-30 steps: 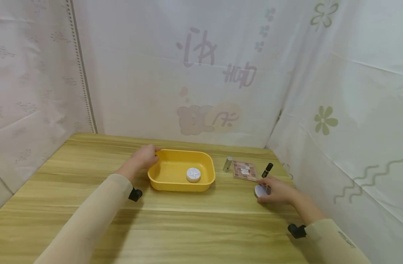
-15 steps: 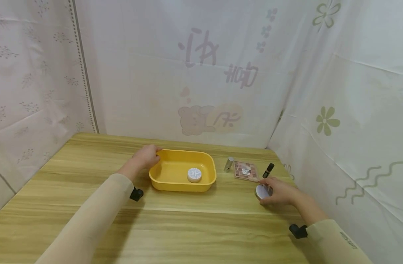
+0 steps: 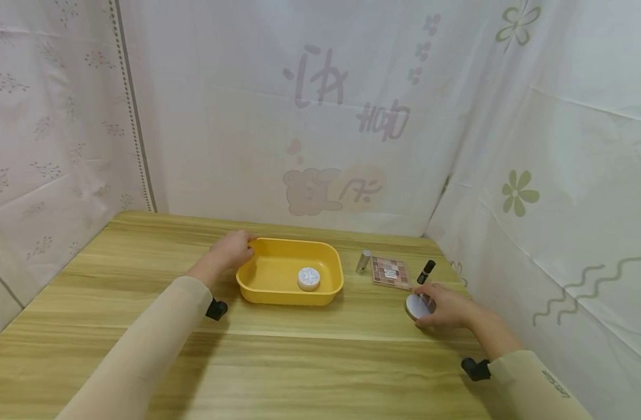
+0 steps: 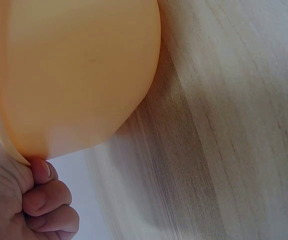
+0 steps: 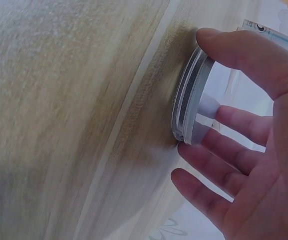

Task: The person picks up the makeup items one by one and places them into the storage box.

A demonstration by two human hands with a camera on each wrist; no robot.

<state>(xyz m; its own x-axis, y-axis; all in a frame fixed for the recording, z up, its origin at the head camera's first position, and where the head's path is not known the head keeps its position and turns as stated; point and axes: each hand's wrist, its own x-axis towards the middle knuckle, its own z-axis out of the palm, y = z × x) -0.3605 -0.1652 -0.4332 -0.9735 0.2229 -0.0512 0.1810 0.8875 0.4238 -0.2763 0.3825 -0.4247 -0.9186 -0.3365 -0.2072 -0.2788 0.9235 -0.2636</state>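
My left hand [image 3: 231, 249] pinches the left end of a yellow basin [image 3: 289, 297]. In the left wrist view, its thumb and curled fingers hold the rim. A round white tin with a star on its lid [image 3: 309, 278] lies inside the basin. Over to the right, my right hand [image 3: 448, 306] holds a round compact with a pale, shiny top [image 3: 417, 305] by its edge. The right wrist view shows the thumb on one side of the compact [image 5: 189, 95] and fingertips on the other, close to the table; whether it touches the wood I cannot tell.
Beyond the right hand lie an eyeshadow palette [image 3: 390, 273], a small silver tube [image 3: 363, 262] and a slim tube with a black cap [image 3: 427, 270]. Patterned white curtains [image 3: 220, 134] enclose the back and sides of the wooden table [image 3: 278, 373].
The right hand's grip on the compact has shifted slightly, and more of the compact's top shows. The left hand and the basin have stayed in place.
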